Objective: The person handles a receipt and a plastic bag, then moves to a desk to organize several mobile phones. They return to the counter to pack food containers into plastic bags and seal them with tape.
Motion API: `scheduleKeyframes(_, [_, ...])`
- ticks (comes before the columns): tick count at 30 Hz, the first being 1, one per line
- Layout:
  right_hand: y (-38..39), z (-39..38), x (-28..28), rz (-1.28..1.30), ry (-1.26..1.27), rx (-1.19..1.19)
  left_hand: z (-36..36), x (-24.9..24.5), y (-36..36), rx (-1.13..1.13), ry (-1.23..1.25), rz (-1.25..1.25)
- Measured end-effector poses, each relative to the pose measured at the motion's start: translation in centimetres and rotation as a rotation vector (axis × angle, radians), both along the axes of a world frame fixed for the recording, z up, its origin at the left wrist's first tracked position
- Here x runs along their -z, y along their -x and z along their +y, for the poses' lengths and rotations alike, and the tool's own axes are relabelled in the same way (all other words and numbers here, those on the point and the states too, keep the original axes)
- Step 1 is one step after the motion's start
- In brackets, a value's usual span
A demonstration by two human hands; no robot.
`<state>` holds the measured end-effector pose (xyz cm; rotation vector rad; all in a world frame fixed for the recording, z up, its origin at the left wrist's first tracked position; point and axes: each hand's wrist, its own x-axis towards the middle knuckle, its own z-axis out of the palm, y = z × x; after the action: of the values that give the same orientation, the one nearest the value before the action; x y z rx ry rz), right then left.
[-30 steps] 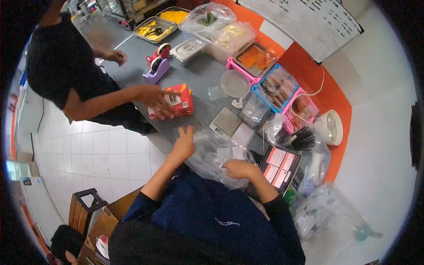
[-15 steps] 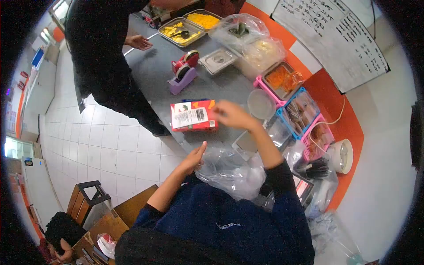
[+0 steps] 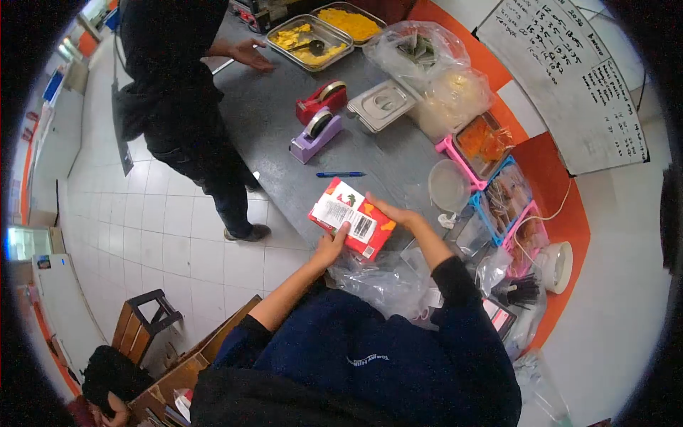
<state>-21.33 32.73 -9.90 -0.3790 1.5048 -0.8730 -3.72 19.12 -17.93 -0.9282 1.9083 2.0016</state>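
Observation:
A red box with a white printed label and barcode (image 3: 353, 218) is between my two hands, tilted, above the near end of the grey table. My left hand (image 3: 331, 246) grips its lower left edge, thumb on the label. At the upper right edge, my right hand (image 3: 390, 211) holds it with the fingers partly hidden behind. Just under the box, a clear plastic bag (image 3: 384, 285) lies crumpled against my front. Beyond the box a blue pen (image 3: 340, 174) lies on the table.
A purple tape dispenser (image 3: 315, 139) and a red one (image 3: 321, 103) stand further back, beside a lidded metal container (image 3: 384, 104). Trays of yellow food (image 3: 310, 44) are at the far end. Pink and blue baskets (image 3: 509, 191) line the right wall. A person (image 3: 178, 92) stands at the left.
The box has been lifted off the table, turned and brought toward me, uncovering the pen. My left hand has come onto it. The other person's hand has shifted slightly.

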Motion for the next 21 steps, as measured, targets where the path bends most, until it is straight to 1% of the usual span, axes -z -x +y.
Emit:
scheduleKeyframes(1, [-0.7, 0.7, -1.0, 0.208, -0.096, 0.134, -0.3, 0.5, 0.3, 0.067, 0.065, -0.011])
scheduleKeyframes(2, [-0.5, 1.2, -0.3, 0.204, -0.103, 0.149, -0.4, 1.0, 0.6, 0.083, 0.061, -0.015])
scheduleKeyframes(4, [-0.3, 2.1, 1.4, 0.623, -0.122, 0.127, -0.3, 1.6, 1.0, 0.188, 0.032, -0.045])
scheduleKeyframes(5, [-0.9, 1.5, -1.5, 0.900, 0.088, 0.158, -0.2, 1.1, 1.2, 0.208, 0.028, -0.050])
scheduleKeyframes(7, [-1.7, -1.3, -4.5, 1.131, 0.255, 0.147, 0.1, -0.9, 1.7, 0.223, 0.082, -0.044])
scheduleKeyframes(9, [-2.5, -4.2, -6.4, 1.190, 0.185, 0.138, 0.1, 1.7, 1.7, 0.222, 0.095, 0.006])
scheduleKeyframes(10, [-2.6, -5.5, -6.1, 1.192, 0.181, 0.147, 0.0, 2.5, 1.7, 0.202, 0.107, 0.054])
scheduleKeyframes(12, [-2.2, -8.0, -5.1, 1.264, 0.009, 0.090, -0.3, 1.5, 1.9, 0.244, 0.113, 0.034])
scheduleKeyframes(13, [-2.1, -9.1, -4.8, 1.268, 0.013, 0.094, -0.5, 0.8, 2.0, 0.278, 0.115, 0.011])
scheduleKeyframes(14, [-1.9, -10.1, -4.6, 1.215, -0.161, 0.049, -0.7, -0.2, 2.0, 0.278, 0.121, 0.015])
scheduleKeyframes(15, [-1.7, -10.7, -4.4, 1.157, -0.333, 0.004, -0.9, -1.2, 2.0, 0.286, 0.051, 0.004])
scheduleKeyframes(16, [-1.4, -11.2, -4.2, 1.162, -0.331, 0.007, -0.9, -1.5, 2.1, 0.294, -0.020, -0.007])
scheduleKeyframes(18, [-1.0, -11.6, -3.8, 1.395, -0.319, -0.190, -0.7, -1.9, 2.1, 0.268, -0.033, 0.013])
scheduleKeyframes(19, [-0.6, -11.6, -4.2, 1.399, -0.321, -0.182, -0.7, -2.3, 2.2, 0.241, -0.049, 0.030])
scheduleKeyframes(21, [0.5, -10.8, -5.2, 1.120, -0.059, 0.149, -0.5, -3.3, 2.3, 0.220, -0.021, 0.044])
